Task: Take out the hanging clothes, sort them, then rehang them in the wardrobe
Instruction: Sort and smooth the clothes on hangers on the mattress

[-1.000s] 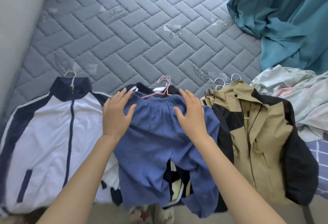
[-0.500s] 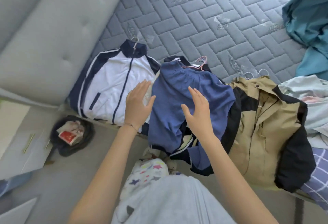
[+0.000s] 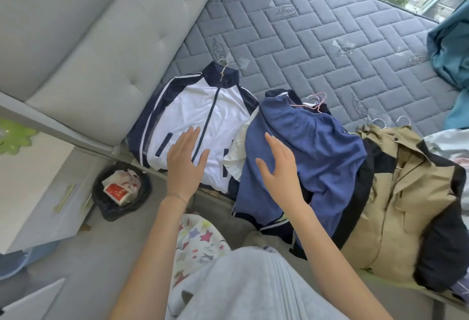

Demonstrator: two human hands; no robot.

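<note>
**A:** ok so where are the hands vs the clothes right now?

**B:** both are up in the air with nothing in them; left hand (image 3: pixel 186 165) is flat, fingers spread wide, hovering over the lower front of the white and navy track jacket (image 3: pixel 200 121); right hand (image 3: pixel 279 167) is open too, fingers loosely together and a bit curved, over the left side of the blue garment (image 3: pixel 312 152); can't really tell if either palm is brushing the fabric or just above it; there's a thin bracelet on the left wrist

**A:** and the clothes themselves?

**B:** three piles in a row along the edge of the mattress (image 3: pixel 317 38); the track jacket is leftmost, smooth sporty fabric, zipped, navy collar and sleeve stripes, on a pale hanger whose hook pokes past the collar; the blue one sits in the middle, soft matte weave, gathered at the top, on a pink wire hanger (image 3: pixel 313 102), draped over something dark underneath; rightmost is a khaki and black jacket (image 3: pixel 406 192), stiffer looking shell, with white hanger hooks (image 3: pixel 392 121) sticking out above it

**A:** the bed?

**B:** bare grey quilted mattress, herringbone stitching with little leaf prints; padded grey tufted headboard (image 3: pixel 101 40) on the left; crumpled teal fabric (image 3: pixel 451 48) at the far right; black-lined bin (image 3: pixel 121 190) on the floor with a red and white wrapper in it
</note>
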